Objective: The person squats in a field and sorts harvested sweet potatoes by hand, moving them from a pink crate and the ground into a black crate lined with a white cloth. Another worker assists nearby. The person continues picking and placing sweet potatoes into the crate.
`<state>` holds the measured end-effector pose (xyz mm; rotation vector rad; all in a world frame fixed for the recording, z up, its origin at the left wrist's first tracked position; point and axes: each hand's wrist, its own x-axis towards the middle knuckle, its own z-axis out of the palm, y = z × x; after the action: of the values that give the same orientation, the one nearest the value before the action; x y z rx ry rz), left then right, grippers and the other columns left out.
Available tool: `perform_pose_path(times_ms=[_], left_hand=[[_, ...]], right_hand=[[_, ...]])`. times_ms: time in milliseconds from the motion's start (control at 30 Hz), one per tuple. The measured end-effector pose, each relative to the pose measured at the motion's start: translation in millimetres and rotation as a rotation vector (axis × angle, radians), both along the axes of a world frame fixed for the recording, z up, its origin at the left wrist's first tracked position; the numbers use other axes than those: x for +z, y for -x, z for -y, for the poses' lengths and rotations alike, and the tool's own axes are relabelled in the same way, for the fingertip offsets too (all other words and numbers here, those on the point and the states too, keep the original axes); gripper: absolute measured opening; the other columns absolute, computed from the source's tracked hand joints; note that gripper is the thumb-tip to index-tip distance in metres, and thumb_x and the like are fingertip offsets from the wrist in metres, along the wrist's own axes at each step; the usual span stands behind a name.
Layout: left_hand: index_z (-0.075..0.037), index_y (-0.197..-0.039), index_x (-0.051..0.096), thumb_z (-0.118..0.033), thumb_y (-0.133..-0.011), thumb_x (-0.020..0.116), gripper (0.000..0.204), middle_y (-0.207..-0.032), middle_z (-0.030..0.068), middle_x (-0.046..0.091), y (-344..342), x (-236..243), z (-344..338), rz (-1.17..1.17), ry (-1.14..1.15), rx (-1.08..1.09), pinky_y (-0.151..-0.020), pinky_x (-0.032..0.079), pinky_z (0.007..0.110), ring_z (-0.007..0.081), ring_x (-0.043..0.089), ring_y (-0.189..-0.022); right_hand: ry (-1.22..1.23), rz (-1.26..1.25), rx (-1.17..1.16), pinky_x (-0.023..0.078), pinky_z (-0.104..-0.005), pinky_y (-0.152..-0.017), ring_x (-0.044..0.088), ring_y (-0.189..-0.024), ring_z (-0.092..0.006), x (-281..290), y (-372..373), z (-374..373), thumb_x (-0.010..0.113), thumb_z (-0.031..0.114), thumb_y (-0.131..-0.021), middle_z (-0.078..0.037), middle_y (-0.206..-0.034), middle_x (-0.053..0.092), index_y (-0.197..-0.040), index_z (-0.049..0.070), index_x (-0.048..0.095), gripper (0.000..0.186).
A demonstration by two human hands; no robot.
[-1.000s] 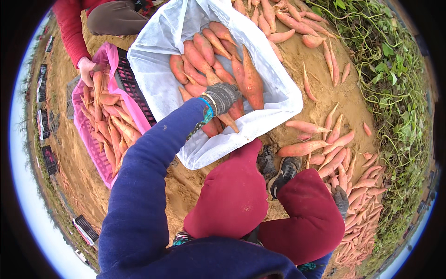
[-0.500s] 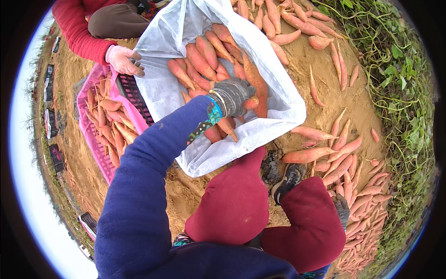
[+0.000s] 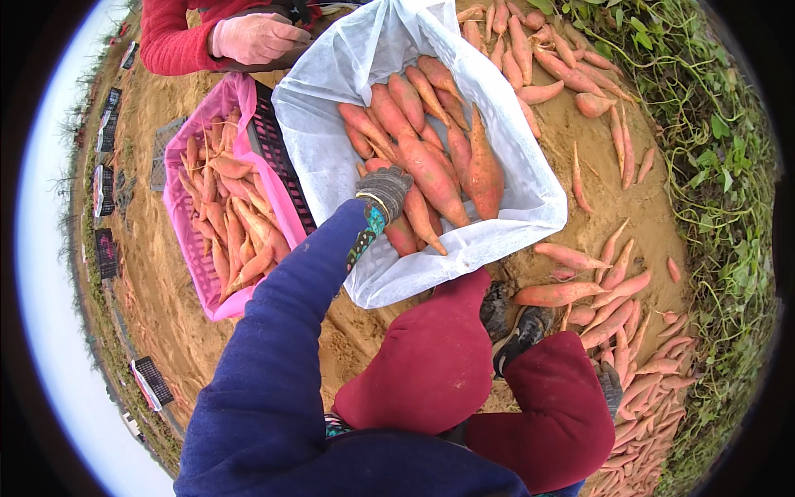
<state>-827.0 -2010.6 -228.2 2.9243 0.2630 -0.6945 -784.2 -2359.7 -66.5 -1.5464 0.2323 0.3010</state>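
Observation:
My left hand [image 3: 385, 189], in a grey glove, is in the white-lined crate [image 3: 522, 214], its fingers curled on a sweet potato at the left of the large sweet potatoes [image 3: 431, 178] inside. Down at the right my right hand [image 3: 609, 385], also gloved, is beside my maroon-clad knee [image 3: 551, 389] and a long pile of smaller sweet potatoes [image 3: 650, 393]; its fingers are mostly hidden.
A co-worker's pale-gloved hand [image 3: 257, 40] is above a pink-lined crate [image 3: 189, 277] of sweet potatoes at left. More sweet potatoes [image 3: 559, 70] lie on the soil at upper right. Green vines [image 3: 720, 190] border the right; black crates [image 3: 105, 199] stand far left.
My left hand has shifted left within the crate, uncovering a large sweet potato in the middle. The co-worker's hand has moved from the pink-lined crate up toward their lap.

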Motion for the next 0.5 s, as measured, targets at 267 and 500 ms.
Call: perform_pose_path(times_ms=[267,500], left_hand=[[-0.013,-0.098,0.067,-0.019,-0.08,0.057,0.021,-0.104,0.0116,0.062,15,32,40,-0.373,0.101,-0.586,-0.077,0.05,0.047,0.0294,0.063,-0.097],[-0.005,-0.104,0.067,-0.018,-0.078,0.065,0.029,-0.106,0.0166,0.067,-44,16,-32,-0.372,-0.184,-0.081,-0.086,0.051,0.041,0.0282,0.064,-0.1]], right_hand=[[-0.004,0.077,-0.106,0.05,-0.0288,-0.075,0.064,-0.072,-0.0229,-41,1,6,0.007,0.071,-0.088,-0.025,-0.097,0.065,-0.149,0.01,0.015,0.087],[0.019,0.125,-0.165,0.05,-0.029,-0.074,0.064,-0.073,-0.0233,-56,-3,11,0.01,0.07,-0.088,-0.025,-0.1,0.063,-0.149,0.01,0.015,0.086]])
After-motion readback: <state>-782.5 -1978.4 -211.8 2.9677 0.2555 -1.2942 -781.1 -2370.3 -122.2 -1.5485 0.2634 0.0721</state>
